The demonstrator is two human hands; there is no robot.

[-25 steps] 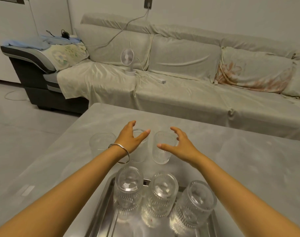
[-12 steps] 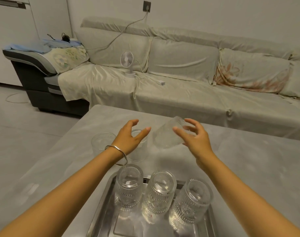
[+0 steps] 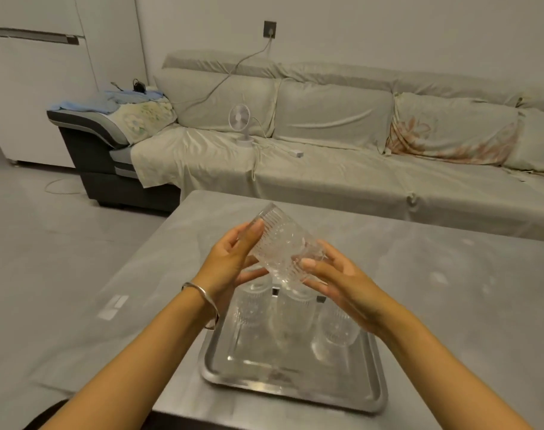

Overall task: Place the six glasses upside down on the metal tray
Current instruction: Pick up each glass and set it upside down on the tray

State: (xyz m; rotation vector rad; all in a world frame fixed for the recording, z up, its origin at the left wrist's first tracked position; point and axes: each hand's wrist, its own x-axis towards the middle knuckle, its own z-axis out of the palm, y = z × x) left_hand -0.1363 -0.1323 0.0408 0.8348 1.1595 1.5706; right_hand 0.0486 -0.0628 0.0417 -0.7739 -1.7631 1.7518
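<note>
Grey counter [image 3: 450, 274] under my tray [image 3: 295, 386] of 3 upturned glasses; my left hand [image 3: 227, 268] and right hand [image 3: 335, 277] grip a tilted glass [image 3: 283, 249]

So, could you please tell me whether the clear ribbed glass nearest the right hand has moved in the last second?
Yes. The clear ribbed glass left the grey table; both hands now hold it tilted above the metal tray.

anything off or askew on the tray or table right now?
Nothing looks spilled or broken. The only tilted item is the glass held between the left hand and right hand above the tray, apparently mid-flip. Three glasses stand upside down in a row on the tray.
</note>
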